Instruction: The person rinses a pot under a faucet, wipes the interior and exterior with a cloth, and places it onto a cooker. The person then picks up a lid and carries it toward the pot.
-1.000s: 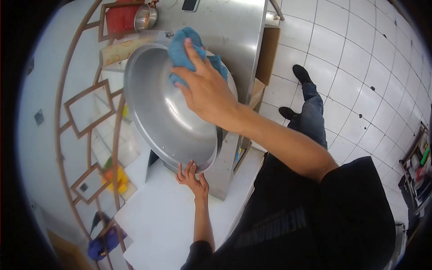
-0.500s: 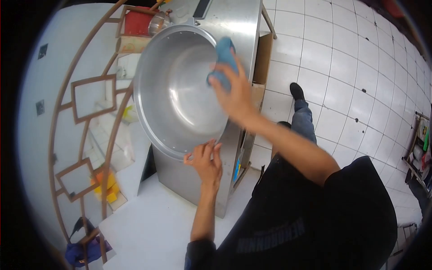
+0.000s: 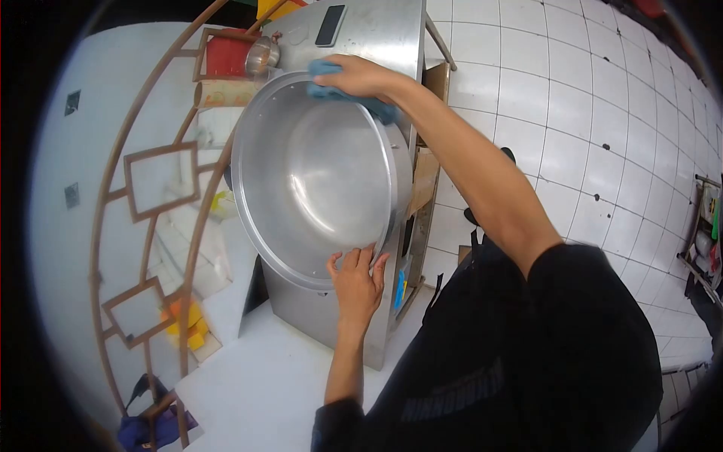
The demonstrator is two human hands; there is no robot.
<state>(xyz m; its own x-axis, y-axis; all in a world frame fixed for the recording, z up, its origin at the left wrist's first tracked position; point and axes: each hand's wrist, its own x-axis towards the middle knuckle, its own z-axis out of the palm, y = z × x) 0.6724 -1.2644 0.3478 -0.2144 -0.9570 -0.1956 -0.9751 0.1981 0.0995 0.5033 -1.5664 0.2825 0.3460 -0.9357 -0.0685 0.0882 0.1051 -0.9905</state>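
Note:
A large round metal pot (image 3: 331,158) rests on the steel table (image 3: 301,313), tilted so its inside shows. My right hand (image 3: 350,75) presses a blue cloth (image 3: 354,96) over the far rim of the pot, with part of the cloth hanging down beside the rim. My left hand (image 3: 358,280) is at the near rim, its fingers apart and touching the edge, with the thumb to the right.
A phone (image 3: 330,25) lies on the table beyond the pot. A small metal bowl (image 3: 262,54) and a red object (image 3: 226,54) are at the back left. A brown metal frame (image 3: 128,181) stands left. White floor tiles (image 3: 557,98) extend to the right.
My right hand has moved with the cloth from the pot's right side to its far rim. The pot appears lower in view and turned somewhat. My left hand stays at the near rim.

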